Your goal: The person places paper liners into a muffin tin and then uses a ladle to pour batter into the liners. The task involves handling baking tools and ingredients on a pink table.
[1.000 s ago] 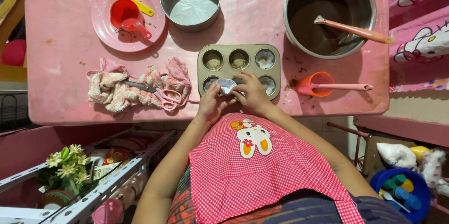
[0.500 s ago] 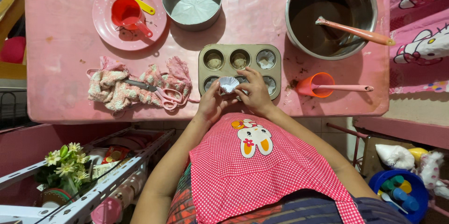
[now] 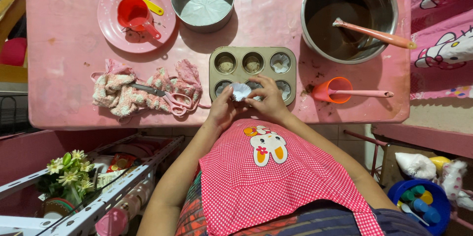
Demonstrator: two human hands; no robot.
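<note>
Both hands, left (image 3: 221, 110) and right (image 3: 268, 102), pinch a white liner (image 3: 241, 91) with fingers clamped on its rim, low centre of the frame, over the muffin tin (image 3: 252, 74) on the pink desk (image 3: 64, 63).

Red-and-white gingham apron (image 3: 276, 182) — cartoon rabbit patch (image 3: 266, 145) — bare forearms

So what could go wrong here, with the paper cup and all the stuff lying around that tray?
The white paper liner sits pinched between the left hand and right hand; thin paper like that may crumple or tear. The muffin tray lies close to the table's near edge, so a push might shift it toward the drop. The orange scoop lies beside the right hand, and an elbow could knock it.
</note>
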